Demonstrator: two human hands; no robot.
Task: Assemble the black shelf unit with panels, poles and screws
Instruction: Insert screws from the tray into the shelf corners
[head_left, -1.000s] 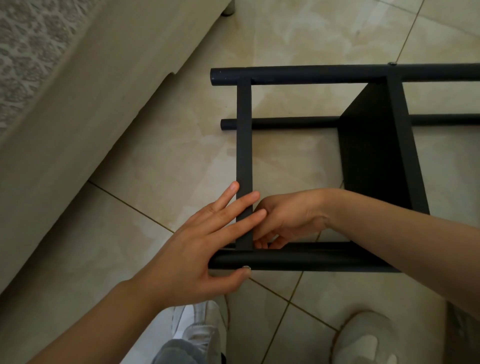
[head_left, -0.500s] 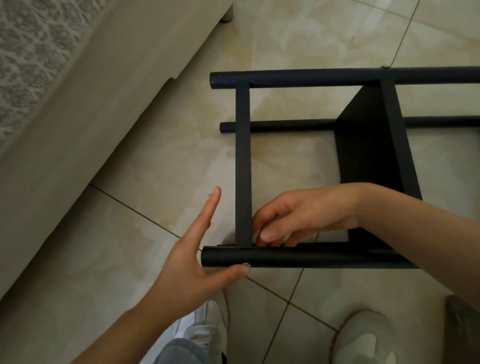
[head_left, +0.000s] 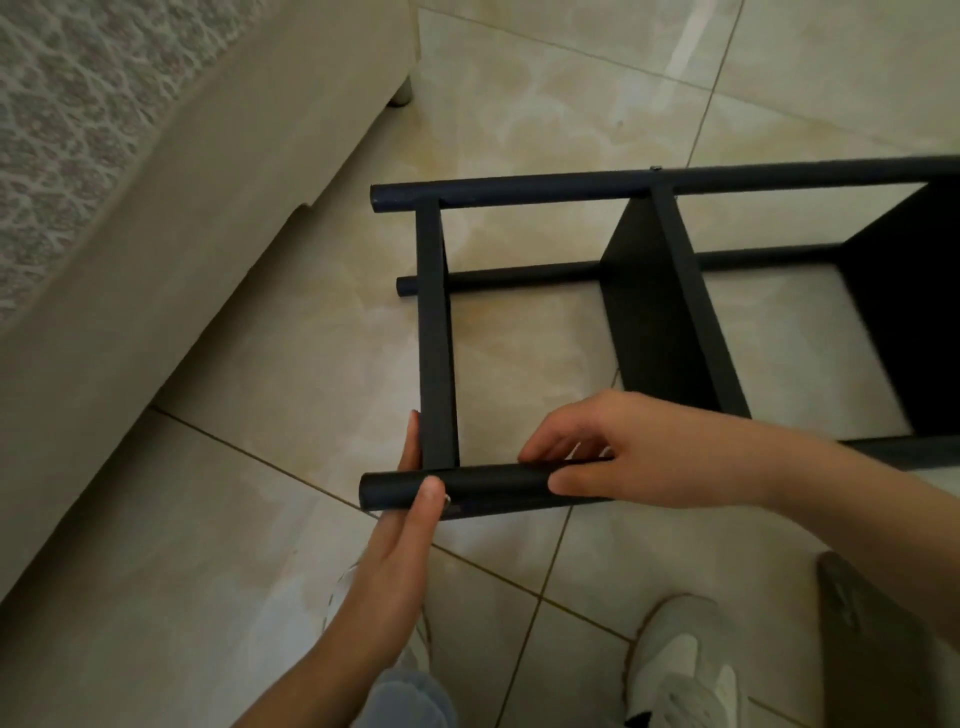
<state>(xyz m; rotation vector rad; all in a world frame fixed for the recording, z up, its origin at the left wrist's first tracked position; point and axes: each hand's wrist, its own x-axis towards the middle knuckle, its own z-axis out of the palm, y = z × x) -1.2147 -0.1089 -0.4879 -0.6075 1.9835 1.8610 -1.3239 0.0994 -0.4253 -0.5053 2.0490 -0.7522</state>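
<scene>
Glossy beige floor tiles (head_left: 571, 104), marbled and divided by thin dark grout lines, are seen across the view. At the left, an upholstered base (head_left: 156, 270) in plain beige cloth is located, topped by a patterned fabric (head_left: 62, 130) with a net-like weave.

The black shelf unit (head_left: 883, 312) is laid on its side on the floor, in the middle and right of the view. Its round matte poles (head_left: 519, 189) are run horizontally, and flat rectangular panels (head_left: 649, 322) are fixed between them, edge-on to the camera. The near pole (head_left: 493, 483), a smooth cylinder with a blunt end, is joined to the end panel (head_left: 436, 338) close to its left end.

The grip of the left hand (head_left: 400, 545) is clamped on the near pole: the thumb is pressed across its front, and the fingers (head_left: 413, 447) are extended upward behind it, alongside the outer face of the end panel. The grip of the right hand (head_left: 639, 457) is closed round the same pole, to the right of the end panel, with the thumb on the front and the fingers curled over the back.

A pale shoe (head_left: 680, 670) is seen on the tiles below.
</scene>
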